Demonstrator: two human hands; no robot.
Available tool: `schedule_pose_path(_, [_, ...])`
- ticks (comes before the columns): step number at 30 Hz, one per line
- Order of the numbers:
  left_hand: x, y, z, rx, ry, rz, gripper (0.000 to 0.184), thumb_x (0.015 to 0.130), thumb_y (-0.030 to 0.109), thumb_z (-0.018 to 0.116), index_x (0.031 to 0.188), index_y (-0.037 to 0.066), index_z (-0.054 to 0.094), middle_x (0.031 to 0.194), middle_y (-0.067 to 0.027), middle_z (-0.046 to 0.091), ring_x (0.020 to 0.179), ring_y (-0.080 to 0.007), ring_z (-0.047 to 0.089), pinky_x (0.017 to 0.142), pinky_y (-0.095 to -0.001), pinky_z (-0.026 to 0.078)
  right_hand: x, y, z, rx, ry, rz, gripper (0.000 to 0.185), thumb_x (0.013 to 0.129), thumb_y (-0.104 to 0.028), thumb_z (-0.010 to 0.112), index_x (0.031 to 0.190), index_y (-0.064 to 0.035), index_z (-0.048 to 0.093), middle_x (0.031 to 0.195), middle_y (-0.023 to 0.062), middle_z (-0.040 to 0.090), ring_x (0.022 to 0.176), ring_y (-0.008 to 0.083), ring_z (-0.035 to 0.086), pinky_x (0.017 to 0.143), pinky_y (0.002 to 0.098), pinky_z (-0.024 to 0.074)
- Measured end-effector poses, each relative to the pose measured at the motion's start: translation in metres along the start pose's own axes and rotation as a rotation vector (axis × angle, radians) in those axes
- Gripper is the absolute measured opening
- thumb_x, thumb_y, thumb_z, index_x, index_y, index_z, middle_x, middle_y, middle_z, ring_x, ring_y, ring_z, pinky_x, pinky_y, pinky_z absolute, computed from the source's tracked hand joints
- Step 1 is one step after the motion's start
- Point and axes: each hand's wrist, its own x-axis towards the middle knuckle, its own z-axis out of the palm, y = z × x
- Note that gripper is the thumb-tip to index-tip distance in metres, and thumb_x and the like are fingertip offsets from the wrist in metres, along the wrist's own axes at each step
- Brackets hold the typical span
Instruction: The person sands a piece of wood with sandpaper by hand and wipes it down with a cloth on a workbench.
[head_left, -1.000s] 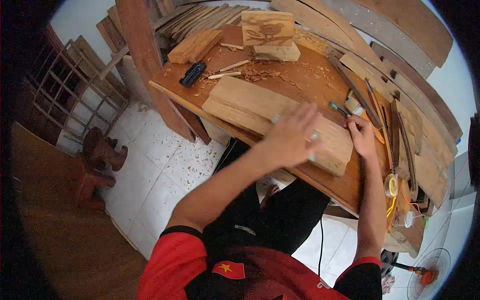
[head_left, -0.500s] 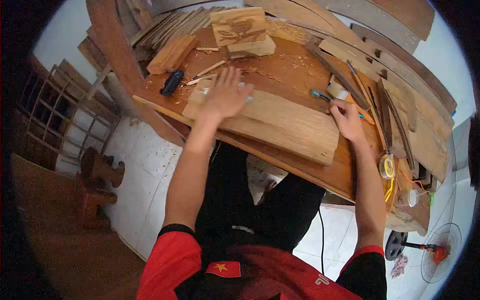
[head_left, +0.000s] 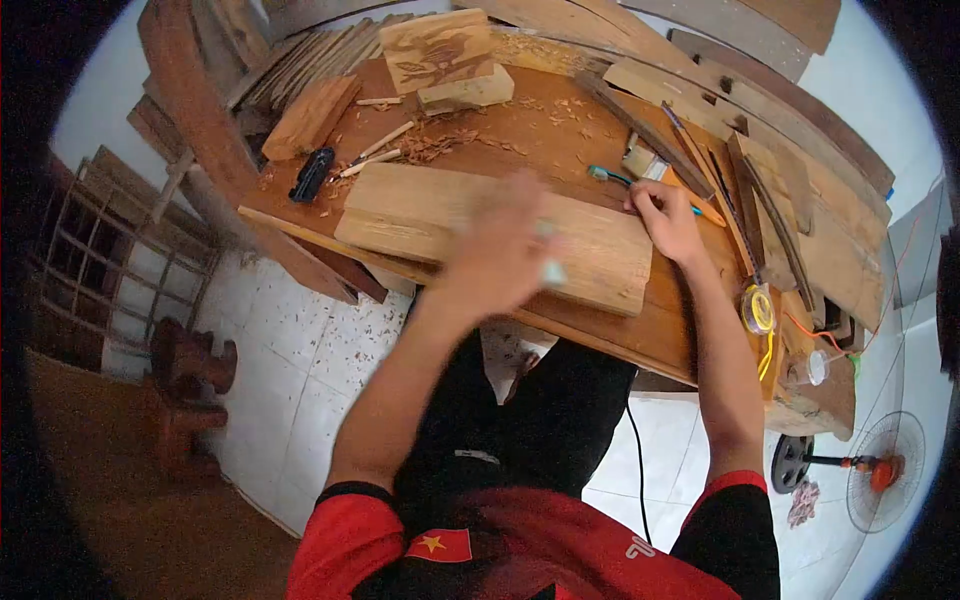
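Observation:
A long pale wooden board (head_left: 590, 240) lies along the front of the workbench. My left hand (head_left: 505, 245), smeared by motion, is over the middle of the board. A pale green-white piece (head_left: 550, 262), perhaps a folded sheet or cloth, shows beside and under its fingers and travels with it. At the board's right end, my right hand (head_left: 668, 222) is closed around a toothbrush (head_left: 600, 173) with a teal handle. The brush head points left, and the handle's other end emerges right of the fingers.
A carved wooden plaque (head_left: 437, 50) leans on a wood block (head_left: 465, 92) at the back. A black tool (head_left: 312, 175) and thin sticks lie left, near wood shavings (head_left: 440, 145). On the right are a paintbrush (head_left: 645, 160), a tape measure (head_left: 757, 310) and long boards (head_left: 840, 220).
My left hand has swept rightward from the board's left end to its middle, taking the pale piece along. My right hand keeps its hold on the toothbrush. The view has shifted slightly.

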Motion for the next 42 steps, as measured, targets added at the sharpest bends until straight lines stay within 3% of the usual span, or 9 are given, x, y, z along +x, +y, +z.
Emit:
schedule_pose_path(5, [-0.023,-0.135,-0.061,0.294,-0.033,-0.325,0.067,0.108,0.042,0.045,0.159,0.0,0.037,0.168,-0.025,0.028,0.158,-0.0367,0.022,0.13,-0.0478,0.016,0.002,0.007,0.003,0.002,0.01,-0.011,0.03,0.095,-0.024,0.059,0.091,0.0034,0.071,0.083,0.0171,0.073,0.079,0.0275,0.07,0.077,0.0382,0.0539])
schedule_pose_path(9, [-0.004,-0.151,-0.061,0.383,0.035,-0.527,0.073,0.108,0.049,0.038,0.161,0.001,0.032,0.169,-0.0243,0.027,0.16,-0.0349,0.019,0.13,-0.0484,0.012,0.001,0.006,0.003,0.013,0.014,-0.003,0.03,0.092,-0.024,0.061,0.091,0.0031,0.072,0.083,0.0187,0.073,0.079,0.0289,0.071,0.078,0.0399,0.0538])
schedule_pose_path(12, [0.018,-0.117,-0.032,0.369,0.003,-0.382,0.074,0.107,0.048,0.043,0.16,-0.002,0.032,0.167,-0.0259,0.029,0.159,-0.0367,0.022,0.13,-0.0496,0.012,0.002,0.005,0.005,0.017,0.025,-0.013,0.031,0.093,-0.024,0.061,0.092,0.0048,0.071,0.083,0.0203,0.073,0.079,0.0281,0.071,0.077,0.0405,0.0539])
schedule_pose_path(18, [0.05,0.07,0.042,0.093,-0.029,0.075,0.068,0.107,0.039,0.048,0.155,-0.008,0.037,0.163,-0.031,0.032,0.155,-0.0418,0.028,0.129,-0.0524,0.018,0.001,0.009,-0.003,-0.009,0.005,0.018,0.031,0.095,-0.024,0.059,0.095,0.0055,0.069,0.084,0.0221,0.071,0.082,0.0296,0.07,0.077,0.0399,0.0534])
schedule_pose_path(22, [0.033,0.081,0.059,0.053,0.053,0.231,0.073,0.107,0.047,0.045,0.154,-0.009,0.038,0.164,-0.0296,0.033,0.155,-0.0411,0.028,0.128,-0.0535,0.017,-0.001,0.0,-0.008,-0.045,0.068,-0.044,0.028,0.094,-0.021,0.06,0.092,0.0051,0.069,0.082,0.0212,0.07,0.078,0.0297,0.068,0.077,0.0397,0.0535])
schedule_pose_path(29, [-0.01,-0.059,-0.037,0.149,0.0,-0.197,0.066,0.106,0.047,0.051,0.157,0.005,0.042,0.167,-0.0237,0.03,0.157,-0.0398,0.022,0.128,-0.0513,0.017,0.001,-0.005,-0.004,0.008,0.037,-0.01,0.028,0.092,-0.022,0.06,0.089,0.0032,0.072,0.082,0.0165,0.073,0.075,0.0257,0.069,0.074,0.0382,0.0537])
schedule_pose_path(34, [-0.012,-0.145,-0.074,0.308,-0.018,-0.545,0.076,0.108,0.056,0.038,0.164,0.005,0.029,0.172,-0.0222,0.018,0.161,-0.0352,0.013,0.13,-0.0516,0.007,0.0,-0.002,-0.002,-0.008,0.065,-0.003,0.03,0.094,-0.024,0.06,0.09,0.0021,0.073,0.08,0.0154,0.074,0.072,0.0244,0.069,0.072,0.0384,0.0538])
schedule_pose_path(37, [0.004,-0.135,-0.06,0.424,-0.052,-0.595,0.077,0.109,0.056,0.031,0.165,0.003,0.025,0.173,-0.0218,0.015,0.161,-0.0344,0.012,0.13,-0.0517,0.004,0.002,0.001,-0.002,-0.002,0.034,0.0,0.029,0.094,-0.024,0.06,0.09,0.0022,0.072,0.08,0.0156,0.074,0.071,0.0244,0.068,0.071,0.0386,0.0535])
schedule_pose_path(42, [0.036,-0.048,-0.003,0.32,0.001,-0.264,0.072,0.11,0.049,0.037,0.161,-0.001,0.03,0.169,-0.0268,0.024,0.159,-0.0399,0.017,0.129,-0.0577,0.006,0.003,-0.002,-0.006,-0.026,0.031,-0.014,0.027,0.092,-0.022,0.061,0.088,0.0033,0.071,0.08,0.0172,0.073,0.073,0.0253,0.068,0.072,0.0392,0.0535])
